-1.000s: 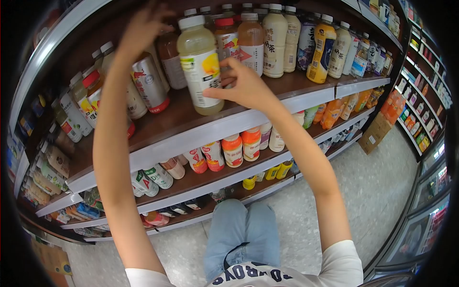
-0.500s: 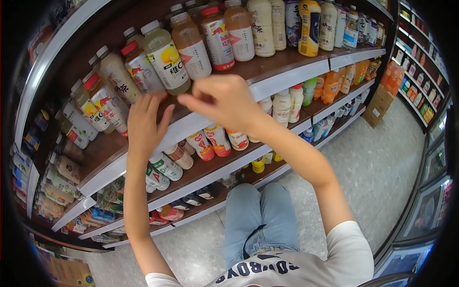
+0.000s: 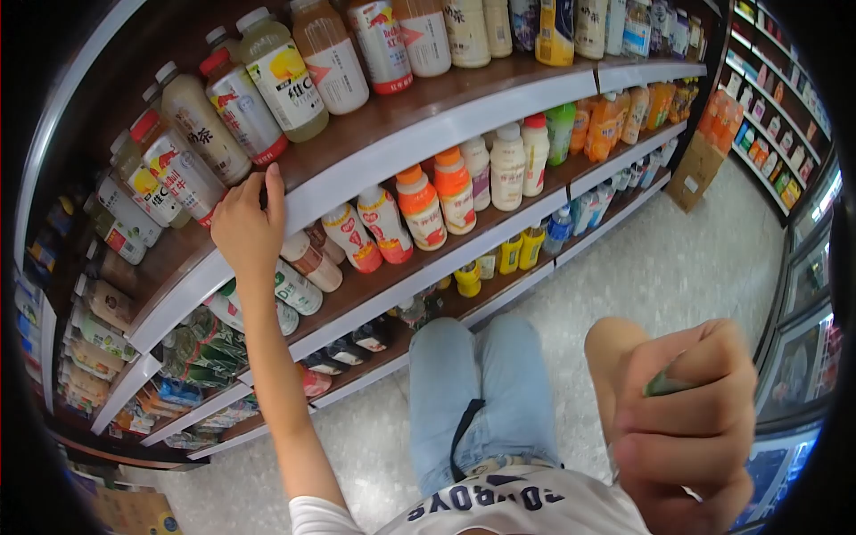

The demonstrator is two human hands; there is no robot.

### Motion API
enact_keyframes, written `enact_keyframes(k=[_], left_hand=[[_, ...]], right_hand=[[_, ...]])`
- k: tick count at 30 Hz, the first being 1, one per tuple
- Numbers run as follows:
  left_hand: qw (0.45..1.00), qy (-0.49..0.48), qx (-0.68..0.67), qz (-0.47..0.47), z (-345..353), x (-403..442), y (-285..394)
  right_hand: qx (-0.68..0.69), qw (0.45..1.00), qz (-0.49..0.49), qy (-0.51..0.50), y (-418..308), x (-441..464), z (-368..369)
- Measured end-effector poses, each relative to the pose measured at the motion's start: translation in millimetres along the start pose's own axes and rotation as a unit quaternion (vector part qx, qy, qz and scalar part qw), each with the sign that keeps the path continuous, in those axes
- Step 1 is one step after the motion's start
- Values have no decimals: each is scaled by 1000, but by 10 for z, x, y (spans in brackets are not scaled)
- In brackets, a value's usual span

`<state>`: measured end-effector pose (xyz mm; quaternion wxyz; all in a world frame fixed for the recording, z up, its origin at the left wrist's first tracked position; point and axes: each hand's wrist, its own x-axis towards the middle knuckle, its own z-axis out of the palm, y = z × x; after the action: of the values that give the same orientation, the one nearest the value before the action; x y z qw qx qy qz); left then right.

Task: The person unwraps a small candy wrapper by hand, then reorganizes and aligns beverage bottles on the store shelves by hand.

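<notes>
My left hand [image 3: 247,221] rests at the front edge of the upper shelf [image 3: 374,160], its thumb apart from its bent fingers. No bottle is in it. Just beyond its fingertips stand a red-capped silver bottle [image 3: 245,116] and a milk tea bottle [image 3: 207,129]. The lemon-label bottle [image 3: 283,85] is upright in the front row, beside a brown drink bottle [image 3: 330,58]. Close to the camera at lower right, my right hand [image 3: 687,415] is closed in a fist. A small green bit shows between its fingers; what it belongs to is hidden.
Lower shelves hold orange-capped bottles [image 3: 419,209], yellow bottles [image 3: 510,254] and other drinks. A cardboard box [image 3: 694,176] stands on the grey floor [image 3: 584,276] at the shelf's right end. Another stocked shelf [image 3: 774,111] and glass-door coolers [image 3: 798,348] line the right side.
The lemon-label bottle went from my right hand into the front row and was let go. My right hand has drawn back from the shelf toward the camera. My left hand came down to the shelf edge.
</notes>
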<state>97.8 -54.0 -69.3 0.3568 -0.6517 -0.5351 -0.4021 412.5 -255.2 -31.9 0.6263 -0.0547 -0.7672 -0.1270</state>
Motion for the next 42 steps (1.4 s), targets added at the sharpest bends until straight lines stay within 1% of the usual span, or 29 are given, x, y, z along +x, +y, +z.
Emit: enact_keyframes(k=[1, 2, 5, 7, 8, 10, 11, 13, 15, 16, 17, 19, 21, 24, 27, 30, 34, 37, 38, 39, 41, 42], left_hand=[[1000, 8, 4, -3, 15, 0, -13], [1000, 16, 7, -2, 16, 5, 1], [999, 39, 4, 5, 27, -11, -9], [999, 31, 3, 3, 31, -23, -13], [999, 35, 7, 6, 31, -23, -18], [999, 43, 8, 13, 26, -13, -5], [999, 45, 8, 16, 26, -15, -5], [999, 49, 8, 20, 35, -16, -14], [998, 57, 3, 21, 34, -16, 0], [998, 65, 0, 22, 41, -17, -3], [997, 74, -2, 22, 47, -15, -7], [997, 70, -3, 19, 38, -12, -6], [998, 61, -6, 13, 36, -21, -5], [997, 76, -14, 23, 57, -21, -26], [999, 47, 3, 3, 37, -33, -3], [999, 42, -7, 3, 35, -41, -17], [1000, 7, 13, 0, 48, -52, -60], [999, 5, -6, 32, 59, -54, -76], [999, -6, -5, 34, 53, -43, -75], [999, -33, 5, 29, 31, -39, -91], [999, -51, 0, 8, 9, -18, -47], [998, -61, 1, 7, -10, 0, -41]], right_hand=[[3, 1000, -8, 5, 3, 6, 5], [0, 999, -50, -1, 25, -23, -4], [33, 998, 49, 22, -118, -40, 42], [4, 987, -48, 153, 138, -169, 205], [-8, 994, -2, 108, 83, -245, 88], [-32, 995, 40, 81, 63, -457, 114], [-40, 994, 96, 29, 124, -623, 158], [-72, 973, 201, -84, 244, -957, 246], [-60, 941, 326, -59, 376, -1689, 701], [7, 872, 489, -35, 297, -2103, 826], [74, 771, 633, -8, 172, -2490, 934], [56, 649, 758, -14, -59, -3070, 947], [47, 621, 782, -24, -285, -3447, 940], [56, 624, 771, -113, -393, -3601, 892], [40, 631, 765, -122, -254, -3667, 824], [5, 662, 739, -124, -39, -3662, 823], [37, 646, 758, -80, 37, -3764, 1004], [-42, 619, 774, -128, -145, -3731, 1163], [-65, 624, 764, -151, -212, -3507, 1176], [-72, 652, 735, -170, -249, -3387, 1191], [-90, 702, 675, -211, -472, -3351, 1160], [-106, 686, 680, -236, -522, -3274, 1132]])
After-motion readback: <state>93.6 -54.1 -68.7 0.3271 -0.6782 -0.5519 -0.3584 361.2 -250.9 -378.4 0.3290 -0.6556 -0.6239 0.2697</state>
